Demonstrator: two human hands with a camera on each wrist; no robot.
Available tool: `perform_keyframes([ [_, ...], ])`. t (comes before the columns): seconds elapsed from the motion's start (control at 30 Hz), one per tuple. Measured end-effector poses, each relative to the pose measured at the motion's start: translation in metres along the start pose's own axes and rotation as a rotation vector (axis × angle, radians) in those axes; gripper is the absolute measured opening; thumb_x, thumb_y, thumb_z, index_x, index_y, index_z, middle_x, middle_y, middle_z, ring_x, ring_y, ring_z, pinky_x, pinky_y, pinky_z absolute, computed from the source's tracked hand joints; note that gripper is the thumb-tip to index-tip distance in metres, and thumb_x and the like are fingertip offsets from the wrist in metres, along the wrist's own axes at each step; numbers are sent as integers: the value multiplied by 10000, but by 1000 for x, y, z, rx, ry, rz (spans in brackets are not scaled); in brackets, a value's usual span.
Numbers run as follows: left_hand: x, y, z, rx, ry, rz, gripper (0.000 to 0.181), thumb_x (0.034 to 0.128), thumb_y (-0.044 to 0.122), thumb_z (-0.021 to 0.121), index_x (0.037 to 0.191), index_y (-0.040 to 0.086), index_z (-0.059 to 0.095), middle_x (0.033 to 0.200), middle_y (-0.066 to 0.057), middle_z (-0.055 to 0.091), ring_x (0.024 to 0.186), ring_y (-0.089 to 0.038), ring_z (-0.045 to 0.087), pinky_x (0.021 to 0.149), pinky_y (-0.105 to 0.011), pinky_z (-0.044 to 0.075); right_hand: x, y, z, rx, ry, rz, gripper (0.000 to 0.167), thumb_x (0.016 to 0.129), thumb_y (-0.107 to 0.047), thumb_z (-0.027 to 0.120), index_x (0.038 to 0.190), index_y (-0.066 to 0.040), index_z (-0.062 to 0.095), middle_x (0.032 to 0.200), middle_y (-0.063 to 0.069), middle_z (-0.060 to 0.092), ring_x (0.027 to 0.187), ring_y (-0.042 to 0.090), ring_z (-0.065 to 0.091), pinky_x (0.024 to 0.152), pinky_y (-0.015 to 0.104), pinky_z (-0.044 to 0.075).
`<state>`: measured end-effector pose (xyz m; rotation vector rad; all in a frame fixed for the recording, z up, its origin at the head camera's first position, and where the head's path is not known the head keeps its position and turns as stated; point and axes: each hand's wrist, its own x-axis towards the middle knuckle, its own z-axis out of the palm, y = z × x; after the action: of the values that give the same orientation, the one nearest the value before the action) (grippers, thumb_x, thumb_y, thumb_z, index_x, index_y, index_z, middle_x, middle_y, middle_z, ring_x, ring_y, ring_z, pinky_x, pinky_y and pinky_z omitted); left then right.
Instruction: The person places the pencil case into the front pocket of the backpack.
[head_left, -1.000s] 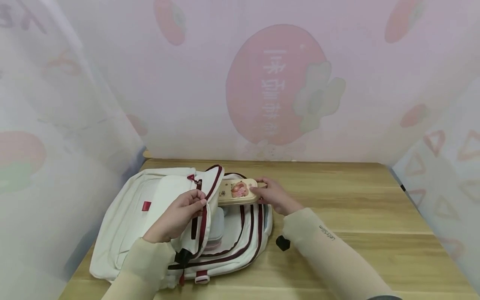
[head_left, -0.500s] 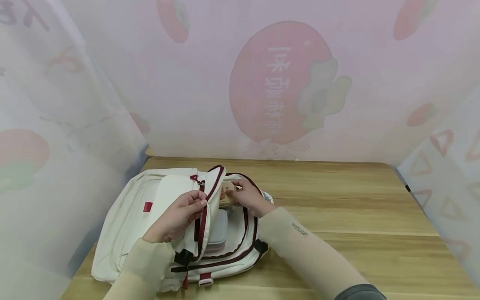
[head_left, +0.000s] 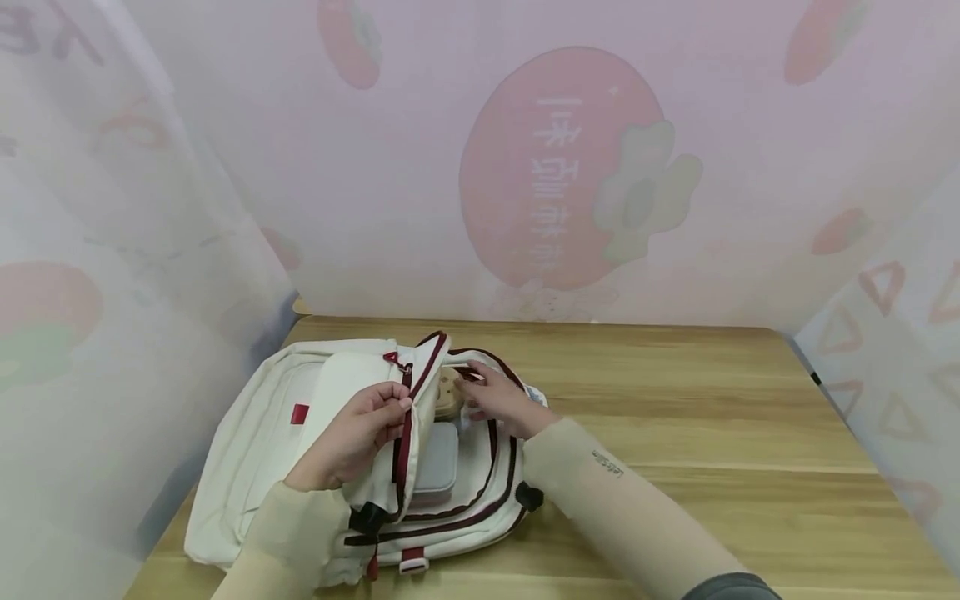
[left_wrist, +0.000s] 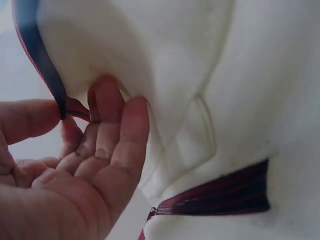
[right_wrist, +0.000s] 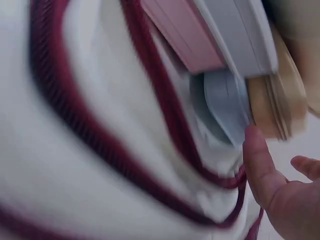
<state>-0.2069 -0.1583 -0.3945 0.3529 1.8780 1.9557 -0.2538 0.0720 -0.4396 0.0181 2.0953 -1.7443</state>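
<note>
A white backpack (head_left: pixel 255 450) with dark red zipper trim lies on the table, its main opening gaping to the right. My left hand (head_left: pixel 356 429) pinches the zippered edge of the raised flap (left_wrist: pixel 150 50) between thumb and fingers. Inside the opening sits a cream oblong case (head_left: pixel 448 393), mostly covered by the flap. My right hand (head_left: pixel 506 400) is at the case's outer end. Seen from the right wrist, one digit reaches close to the case's end and the others are spread, gripping nothing; whether they touch it I cannot tell.
A light grey box (head_left: pixel 438 458) lies in the bag beside the case, with a pink box (right_wrist: pixel 185 35) against it. Black buckles (head_left: pixel 529 496) hang at the bag's edge. The wooden table (head_left: pixel 712 433) extends right, with printed curtains (head_left: pixel 375 208) behind.
My right hand has pushed the cream case leftward into the backpack and has since loosened from it. The left hand keeps its pinch on the flap.
</note>
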Motion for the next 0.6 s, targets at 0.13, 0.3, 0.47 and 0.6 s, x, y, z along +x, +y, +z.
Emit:
perform_keyframes([
  [0.13, 3, 3, 5, 21, 7, -5, 62, 1075, 22, 459, 1043, -17, 494, 798, -8, 474, 740, -108, 469, 720, -231, 496, -11, 7, -26, 39, -11, 23, 634, 1091, -199, 533, 1635, -69, 234, 1497, 270, 449, 1287, 419, 529, 1007, 488, 539],
  [0.3, 3, 6, 10, 69, 28, -18, 61, 1074, 12, 456, 1038, -28, 486, 815, -14, 475, 761, -125, 478, 748, -256, 509, -25, 13, -47, 63, -24, 31, 591, 1086, -118, 503, 1613, -13, 256, 1461, 268, 452, 1280, 402, 519, 997, 465, 541],
  [0.47, 6, 5, 17, 129, 37, -2, 65, 1066, -7, 461, 1028, -54, 486, 825, -27, 483, 793, -137, 509, 777, -262, 540, -33, 14, -58, 41, -56, 12, 557, 1088, -112, 497, 1594, 1, 296, 1453, 276, 458, 1297, 398, 508, 1018, 469, 525],
  [0.6, 10, 2, 25, 167, 26, -2, 57, 1049, -31, 470, 1025, -75, 498, 879, -63, 552, 827, -148, 561, 776, -259, 557, -37, 15, -66, 25, -69, 5, 549, 1089, -119, 498, 1590, -1, 308, 1480, 282, 440, 1294, 391, 508, 1046, 478, 506],
])
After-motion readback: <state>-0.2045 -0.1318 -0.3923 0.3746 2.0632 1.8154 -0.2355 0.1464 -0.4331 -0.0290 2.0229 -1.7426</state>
